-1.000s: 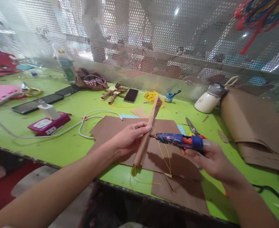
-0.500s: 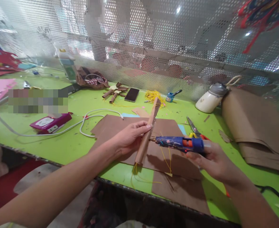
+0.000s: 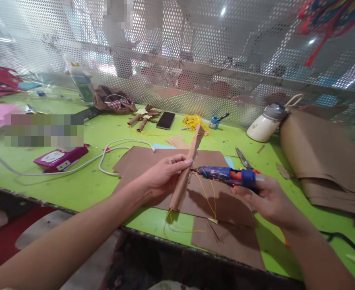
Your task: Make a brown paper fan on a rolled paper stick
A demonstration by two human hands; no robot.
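Over the brown sheet [image 3: 147, 159], the left hand [image 3: 167, 173] pinched a slanting paper tube [image 3: 180, 188], thumb uppermost. At the sheet's right side, the right hand [image 3: 268, 197] was curled closed around a glue gun [image 3: 215, 173].

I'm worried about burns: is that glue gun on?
Likely on: a small red light glows on the glue gun in the right hand.

brown paper tube [image 3: 181, 187] is looking matt and fibrous | glue gun [image 3: 216, 173] is showing blue plastic, rough with smears | flat brown sheets [image 3: 138, 159] are appearing matt, papery | tabletop [image 3: 59, 188] is showing smooth green, lightly specked | perforated panel [image 3: 195, 52] is glinting like metal | phone [image 3: 166, 120] is presenting dark, smooth glass | scissors [image 3: 243, 157] are showing grey metal blades
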